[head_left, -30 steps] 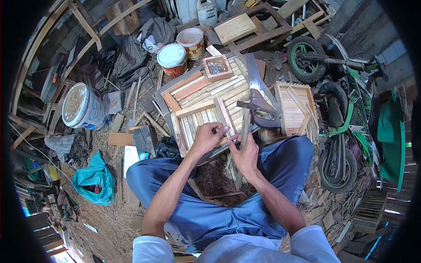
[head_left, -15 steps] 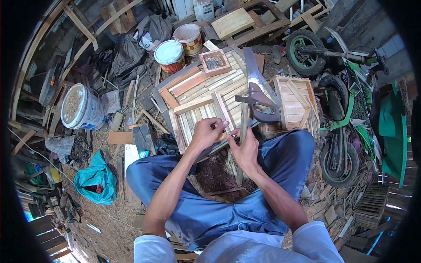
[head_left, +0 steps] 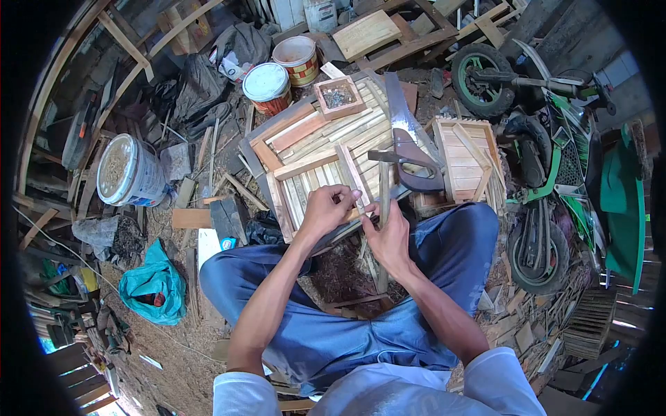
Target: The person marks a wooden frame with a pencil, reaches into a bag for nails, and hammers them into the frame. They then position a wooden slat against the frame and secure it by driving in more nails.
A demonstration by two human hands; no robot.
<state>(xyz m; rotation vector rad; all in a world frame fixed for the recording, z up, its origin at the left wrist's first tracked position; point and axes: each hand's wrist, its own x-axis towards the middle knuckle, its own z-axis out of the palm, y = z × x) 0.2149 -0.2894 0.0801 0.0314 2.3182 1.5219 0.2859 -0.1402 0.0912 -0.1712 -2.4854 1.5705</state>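
honestly couldn't tell if the left hand had something pinched, too small. right hand hid part of the hammer. bits in the box beyond both hands were just specks.

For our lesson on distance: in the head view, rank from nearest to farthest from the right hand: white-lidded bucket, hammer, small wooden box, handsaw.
1. Hammer, in the right hand.
2. Handsaw, ahead, slightly right.
3. Small wooden box, farther ahead, left.
4. White-lidded bucket, beyond the box, leftmost.
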